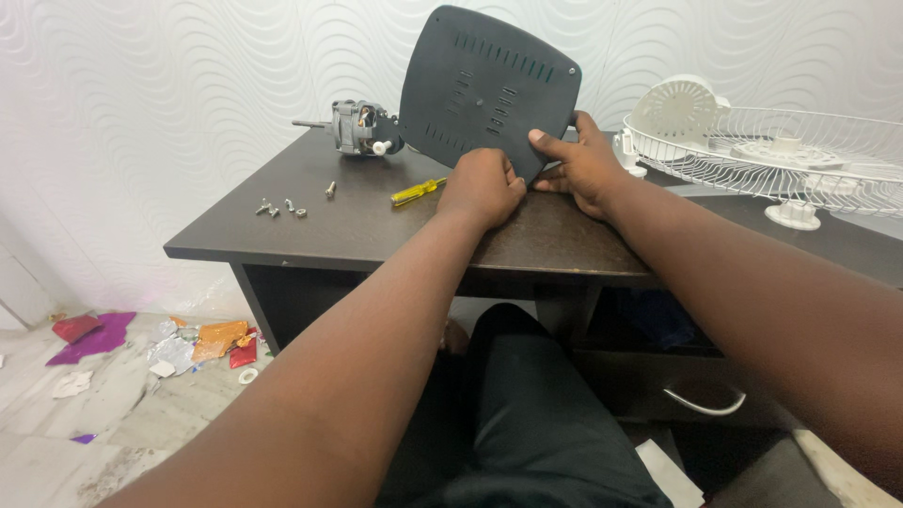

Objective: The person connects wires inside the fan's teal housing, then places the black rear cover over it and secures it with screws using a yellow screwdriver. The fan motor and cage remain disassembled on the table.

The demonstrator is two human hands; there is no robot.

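Observation:
A dark grey plastic base plate (484, 85) with slots stands tilted upright on the dark brown desk (282, 221). My left hand (482, 186) grips its lower edge with fingers curled under. At the plate's lower right corner my right hand (580, 160) holds on, thumb across the front face. A bare fan motor (356, 127) with a shaft lies just left of the plate, touching or close to its edge.
A yellow-handled screwdriver (418, 191) and several loose screws (282, 206) lie on the desk's left half. White wire fan guards (771, 146) and white plastic parts sit at the right. Coloured foil scraps (202, 343) litter the floor. A drawer handle (704, 406) shows below right.

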